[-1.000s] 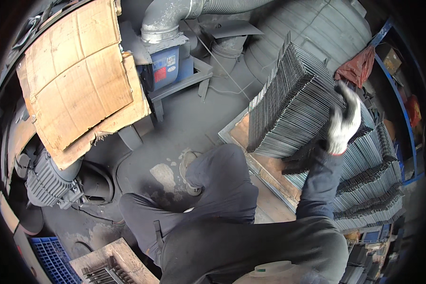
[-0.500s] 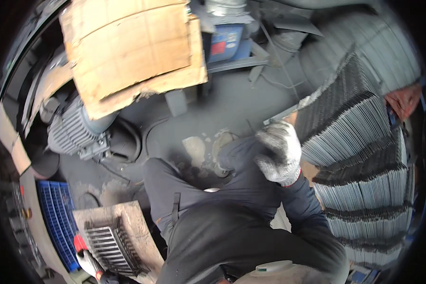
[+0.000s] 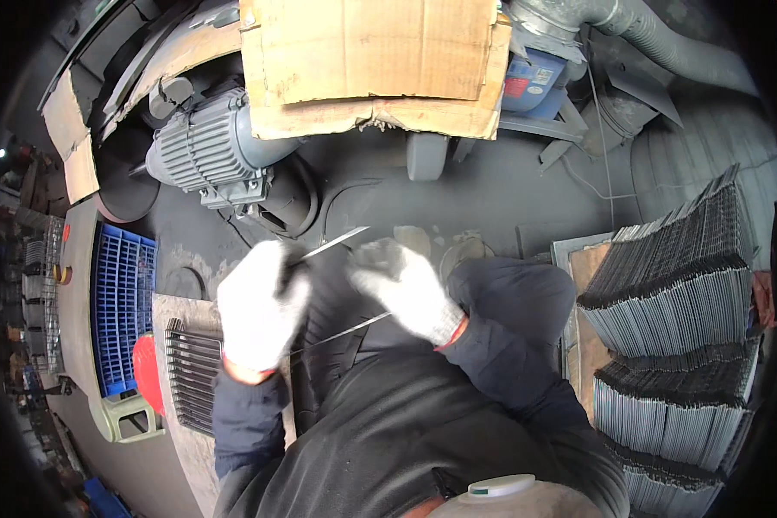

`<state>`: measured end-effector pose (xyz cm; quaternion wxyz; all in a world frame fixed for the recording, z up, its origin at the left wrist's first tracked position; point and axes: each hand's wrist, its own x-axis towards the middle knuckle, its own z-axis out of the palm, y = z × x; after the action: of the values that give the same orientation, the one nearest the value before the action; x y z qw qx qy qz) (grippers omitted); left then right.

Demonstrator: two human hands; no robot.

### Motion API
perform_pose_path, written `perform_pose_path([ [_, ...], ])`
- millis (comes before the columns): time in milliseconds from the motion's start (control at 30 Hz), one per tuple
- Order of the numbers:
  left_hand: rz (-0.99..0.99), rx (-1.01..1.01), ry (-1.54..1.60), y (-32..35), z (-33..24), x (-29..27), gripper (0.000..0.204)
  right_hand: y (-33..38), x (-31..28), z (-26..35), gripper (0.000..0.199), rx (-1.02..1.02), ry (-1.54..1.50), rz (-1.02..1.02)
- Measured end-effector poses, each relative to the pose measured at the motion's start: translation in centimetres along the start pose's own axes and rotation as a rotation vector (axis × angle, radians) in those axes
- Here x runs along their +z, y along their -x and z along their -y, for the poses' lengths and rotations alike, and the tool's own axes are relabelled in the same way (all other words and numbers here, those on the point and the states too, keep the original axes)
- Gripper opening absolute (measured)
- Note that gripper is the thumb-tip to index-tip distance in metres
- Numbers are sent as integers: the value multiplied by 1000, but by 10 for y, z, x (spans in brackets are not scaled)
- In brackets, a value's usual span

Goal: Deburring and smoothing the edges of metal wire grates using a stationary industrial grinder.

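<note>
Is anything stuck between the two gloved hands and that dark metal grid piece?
Nothing visible. The left hand and the right hand both already grip the metal grid by its edges, held above the lap.

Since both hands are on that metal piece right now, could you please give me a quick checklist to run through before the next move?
1. Gloves on both hands: ok; left hand and right hand wear white gloves.
2. Both hands on the metal piece: ok; each holds one end of it.
3. Grip firm: cannot tell; the hands are blurred.
4. Piece clear of the motor: ok; apart from it.
5. Grille on the left free to reach: ok; nothing lies on it.
6. Stacks on the right stable: cannot tell; they lean somewhat.
</note>
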<state>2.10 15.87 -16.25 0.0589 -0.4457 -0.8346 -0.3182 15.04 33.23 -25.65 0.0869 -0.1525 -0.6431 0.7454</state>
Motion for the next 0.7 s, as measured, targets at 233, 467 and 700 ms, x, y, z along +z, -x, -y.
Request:
perform_pose_path([
  [233, -307, -151, 60, -15, 62, 118, 93, 17, -93, -35, 10, 165, -413, -447],
  [467, 437, -786, 1416, -45, 31, 229, 32, 22, -172, -56, 16, 60, -270, -716],
  [700, 403, -777, 1134, -53, 35, 236, 24, 3, -185, -59, 14, 185, -253, -698],
])
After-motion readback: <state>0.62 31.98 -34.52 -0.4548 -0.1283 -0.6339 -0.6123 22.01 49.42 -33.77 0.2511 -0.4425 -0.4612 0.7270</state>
